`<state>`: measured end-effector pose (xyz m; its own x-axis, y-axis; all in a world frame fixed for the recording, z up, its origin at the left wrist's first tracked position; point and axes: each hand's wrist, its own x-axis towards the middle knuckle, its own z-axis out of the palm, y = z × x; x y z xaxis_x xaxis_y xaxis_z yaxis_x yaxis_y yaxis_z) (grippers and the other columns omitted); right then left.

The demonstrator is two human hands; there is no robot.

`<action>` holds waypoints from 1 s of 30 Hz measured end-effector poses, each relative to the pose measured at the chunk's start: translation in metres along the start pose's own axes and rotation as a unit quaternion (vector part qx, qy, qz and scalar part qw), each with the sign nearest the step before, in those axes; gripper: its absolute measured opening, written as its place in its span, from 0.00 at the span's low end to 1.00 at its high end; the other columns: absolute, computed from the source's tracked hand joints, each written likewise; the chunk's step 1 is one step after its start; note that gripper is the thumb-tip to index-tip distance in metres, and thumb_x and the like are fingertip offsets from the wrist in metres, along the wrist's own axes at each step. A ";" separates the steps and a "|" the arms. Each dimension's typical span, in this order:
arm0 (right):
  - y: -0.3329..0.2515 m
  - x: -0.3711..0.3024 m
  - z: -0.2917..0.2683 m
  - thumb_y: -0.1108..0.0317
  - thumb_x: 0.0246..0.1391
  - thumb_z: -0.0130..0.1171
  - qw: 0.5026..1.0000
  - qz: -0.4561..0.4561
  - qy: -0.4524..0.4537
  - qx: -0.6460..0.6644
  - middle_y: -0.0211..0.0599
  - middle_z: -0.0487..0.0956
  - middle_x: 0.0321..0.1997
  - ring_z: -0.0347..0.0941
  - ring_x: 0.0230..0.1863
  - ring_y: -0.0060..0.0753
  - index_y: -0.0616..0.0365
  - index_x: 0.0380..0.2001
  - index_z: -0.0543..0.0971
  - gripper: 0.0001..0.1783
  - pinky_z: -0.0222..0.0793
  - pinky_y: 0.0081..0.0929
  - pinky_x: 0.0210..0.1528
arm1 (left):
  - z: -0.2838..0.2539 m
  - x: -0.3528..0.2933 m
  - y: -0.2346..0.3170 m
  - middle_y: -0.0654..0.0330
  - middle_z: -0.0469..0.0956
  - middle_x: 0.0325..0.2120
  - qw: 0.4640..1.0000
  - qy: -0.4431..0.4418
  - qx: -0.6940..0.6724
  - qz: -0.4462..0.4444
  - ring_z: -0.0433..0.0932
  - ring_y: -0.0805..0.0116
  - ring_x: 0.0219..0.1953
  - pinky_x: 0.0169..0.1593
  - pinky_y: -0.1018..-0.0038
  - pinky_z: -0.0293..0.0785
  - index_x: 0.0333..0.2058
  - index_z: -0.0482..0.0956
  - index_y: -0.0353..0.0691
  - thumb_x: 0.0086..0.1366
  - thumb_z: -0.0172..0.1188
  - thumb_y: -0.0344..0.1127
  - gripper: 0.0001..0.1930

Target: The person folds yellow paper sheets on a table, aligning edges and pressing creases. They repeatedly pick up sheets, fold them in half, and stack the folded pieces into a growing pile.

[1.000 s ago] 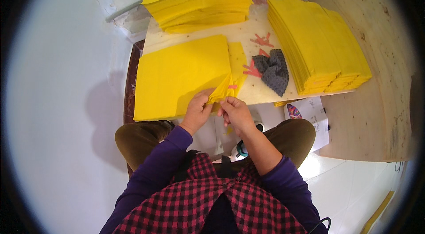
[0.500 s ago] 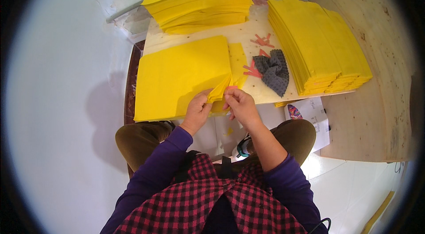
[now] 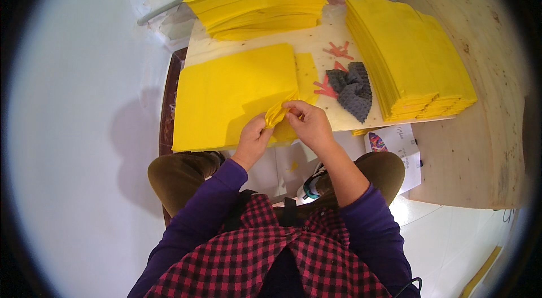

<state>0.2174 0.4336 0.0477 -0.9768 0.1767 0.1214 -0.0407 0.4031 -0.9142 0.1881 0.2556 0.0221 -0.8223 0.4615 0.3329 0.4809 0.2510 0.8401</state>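
Note:
A stack of large yellow cloth-like sheets (image 3: 231, 97) lies on the near left of the wooden table. My left hand (image 3: 253, 139) is closed around its near right corner and bends the sheets upward, so their edges fan out. At that raised corner, my right hand (image 3: 310, 124) pinches the sheet edges between thumb and forefinger; whether anything small is also in those fingers is hidden. To the right of the hands lie a crumpled dark grey textured cloth (image 3: 355, 93) and several pinkish-red strips (image 3: 324, 88).
A taller yellow stack (image 3: 257, 7) stands at the back left, and long folded yellow piles (image 3: 409, 61) lie along the right. A wooden panel (image 3: 463, 106) rises on the right side. Below the table's front edge is a white printed sheet or box (image 3: 402, 151).
My right hand has moved slightly up and now meets the raised corner. A pinkish strip seen by its fingertips before no longer shows. The left hand keeps its hold.

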 end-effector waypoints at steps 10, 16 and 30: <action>-0.009 -0.001 -0.007 0.73 0.53 0.58 0.995 -0.025 -0.045 -0.084 0.38 0.80 0.27 0.75 0.26 0.27 0.57 0.42 0.80 0.13 0.71 0.23 0.33 | 0.003 -0.001 -0.005 0.49 0.74 0.34 1.000 0.013 0.000 0.010 0.74 0.51 0.37 0.41 0.66 0.70 0.41 0.75 0.33 0.61 0.53 0.25 0.10; -0.013 0.004 -0.014 0.69 0.55 0.56 0.991 -0.035 -0.075 -0.104 0.46 0.82 0.33 0.79 0.33 0.42 0.57 0.41 0.80 0.11 0.73 0.31 0.37 | 0.002 -0.001 -0.009 0.49 0.73 0.33 1.000 0.008 -0.002 0.006 0.74 0.50 0.37 0.41 0.66 0.70 0.39 0.74 0.33 0.58 0.52 0.24 0.09; -0.020 0.002 -0.014 0.67 0.53 0.57 0.991 -0.032 -0.071 -0.105 0.45 0.82 0.35 0.78 0.37 0.50 0.53 0.38 0.82 0.10 0.74 0.40 0.40 | 0.002 -0.001 -0.006 0.48 0.71 0.30 1.000 0.019 0.000 0.024 0.72 0.49 0.34 0.38 0.65 0.69 0.36 0.73 0.32 0.57 0.52 0.23 0.08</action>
<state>0.2191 0.4389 0.0713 -0.9939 0.0224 0.1077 -0.0739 0.5902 -0.8039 0.1865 0.2553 0.0154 -0.8096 0.4403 0.3882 0.5196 0.2301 0.8228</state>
